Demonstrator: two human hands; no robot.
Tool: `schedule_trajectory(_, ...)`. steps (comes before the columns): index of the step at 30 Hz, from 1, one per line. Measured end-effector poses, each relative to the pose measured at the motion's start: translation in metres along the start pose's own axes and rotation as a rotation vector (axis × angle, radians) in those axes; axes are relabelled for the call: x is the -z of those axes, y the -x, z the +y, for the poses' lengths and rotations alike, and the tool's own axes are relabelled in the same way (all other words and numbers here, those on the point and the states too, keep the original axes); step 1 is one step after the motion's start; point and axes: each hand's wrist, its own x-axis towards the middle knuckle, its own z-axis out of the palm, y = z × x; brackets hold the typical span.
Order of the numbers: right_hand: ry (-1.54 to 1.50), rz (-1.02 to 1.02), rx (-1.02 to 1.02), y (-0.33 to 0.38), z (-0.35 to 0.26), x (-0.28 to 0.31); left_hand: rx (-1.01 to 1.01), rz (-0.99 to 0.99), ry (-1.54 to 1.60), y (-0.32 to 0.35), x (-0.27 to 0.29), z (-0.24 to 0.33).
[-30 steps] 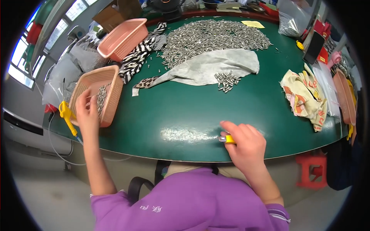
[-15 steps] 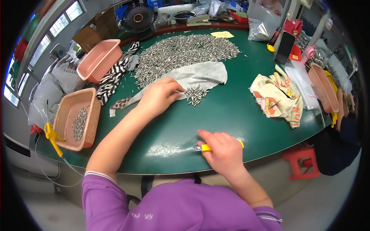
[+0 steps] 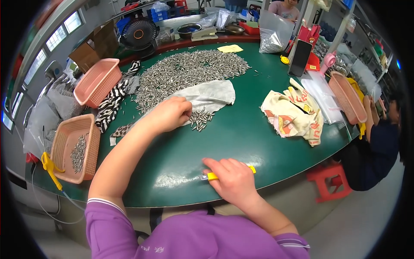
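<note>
My left hand (image 3: 172, 114) is closed, its fingers curled in beside a small heap of silvery pointed metal pieces (image 3: 201, 118). Whether a piece is between the fingertips is hidden. Under and behind that hand lies a grey cloth (image 3: 211, 94), in front of a large spread of the same pieces (image 3: 185, 71). Closer to the table's front edge, my right hand (image 3: 236, 180) is wrapped round a yellow utility knife (image 3: 212, 176). The knife's metal tip points left, and its yellow end shows past the far side of the hand.
On the left are two pink baskets (image 3: 95, 151) (image 3: 79, 88), one holding metal pieces, and a yellow air gun (image 3: 51, 170) with a hose. A patterned cloth (image 3: 293, 114) lies right, near a phone (image 3: 300, 58). A co-worker (image 3: 375, 146) sits at the right; a fan (image 3: 139, 34) stands behind.
The whole view has shifted, so the table appears lower and further left. My left hand has come slightly nearer the small heap, fingers curled in more. The right hand keeps its grip on the knife.
</note>
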Motion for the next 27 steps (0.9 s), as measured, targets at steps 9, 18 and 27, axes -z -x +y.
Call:
schedule_trajectory(9,-0.032,0.007,-0.033,-0.003,0.0,-0.002,0.314,0.209,0.172,0.036,0.017,0.019)
schedule_trajectory(18,-0.161,0.021,0.01,-0.007,-0.001,0.004,0.582,0.494,1.312,0.151,-0.008,0.107)
schedule_trajectory(27,-0.45,-0.035,0.102,-0.01,-0.026,0.003,0.442,0.499,1.486,0.163,-0.036,0.131)
